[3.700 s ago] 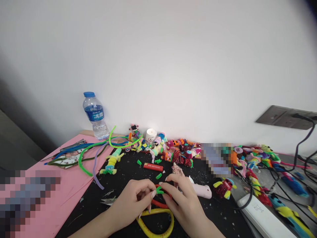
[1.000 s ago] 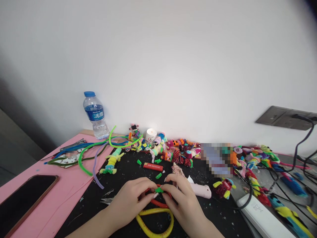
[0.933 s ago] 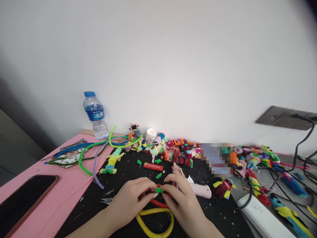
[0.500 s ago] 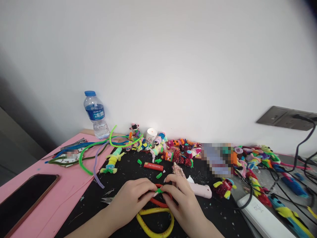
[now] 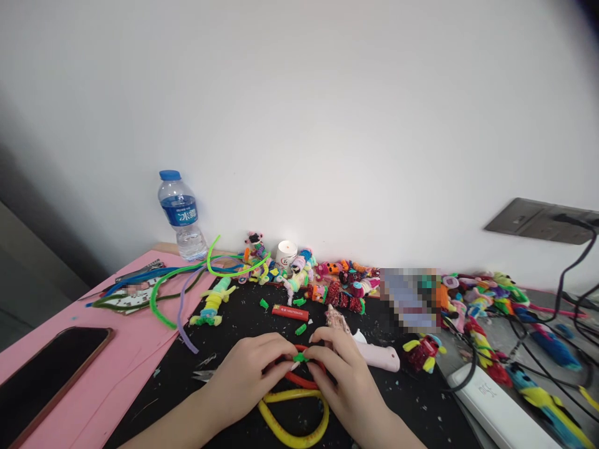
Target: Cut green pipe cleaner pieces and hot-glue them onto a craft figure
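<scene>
Evidently you are pinching the green piece (image 5: 300, 357) between left hand (image 5: 253, 368) and right hand (image 5: 346, 374) (they're partly hiding a red loop (image 5: 302, 381)), probably to steady it.

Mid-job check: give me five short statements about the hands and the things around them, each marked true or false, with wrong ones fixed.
1. The left hand and the right hand both pinch a small green piece. True.
2. The bottle has a red cap. False: the bottle has a blue cap.
3. The yellow loop shows lower in the picture than the red loop. True.
4. The phone lies on the black mat. False: the phone lies on pink sheeting.
5. The left hand holds scissors. False: it pinches the green piece.
</scene>
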The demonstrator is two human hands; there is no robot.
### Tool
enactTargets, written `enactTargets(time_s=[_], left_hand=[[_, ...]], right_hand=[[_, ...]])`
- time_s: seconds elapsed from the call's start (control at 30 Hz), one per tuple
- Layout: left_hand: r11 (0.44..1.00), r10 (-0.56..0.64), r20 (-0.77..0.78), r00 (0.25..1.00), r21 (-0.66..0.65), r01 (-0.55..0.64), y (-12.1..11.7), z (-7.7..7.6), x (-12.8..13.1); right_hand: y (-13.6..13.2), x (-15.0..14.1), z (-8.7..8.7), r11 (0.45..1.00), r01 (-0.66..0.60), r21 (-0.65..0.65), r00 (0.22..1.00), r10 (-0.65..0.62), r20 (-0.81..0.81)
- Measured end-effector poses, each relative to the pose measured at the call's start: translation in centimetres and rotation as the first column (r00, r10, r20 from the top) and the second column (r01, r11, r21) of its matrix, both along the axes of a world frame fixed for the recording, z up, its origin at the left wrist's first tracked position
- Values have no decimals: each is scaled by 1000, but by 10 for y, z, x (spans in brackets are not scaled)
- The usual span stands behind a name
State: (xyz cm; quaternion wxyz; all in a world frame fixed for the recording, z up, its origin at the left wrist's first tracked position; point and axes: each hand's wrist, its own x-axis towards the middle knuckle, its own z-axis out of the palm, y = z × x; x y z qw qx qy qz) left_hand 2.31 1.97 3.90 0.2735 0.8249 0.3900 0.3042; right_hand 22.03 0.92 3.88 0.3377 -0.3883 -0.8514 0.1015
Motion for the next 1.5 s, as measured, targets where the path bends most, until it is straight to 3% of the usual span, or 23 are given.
enactTargets(time_s=[1.5], left_hand=[[997,-32,-40,999,62,35,2,-8,-1]], right_hand=[[2,0,-4,999,41,34,999,-41,-10]])
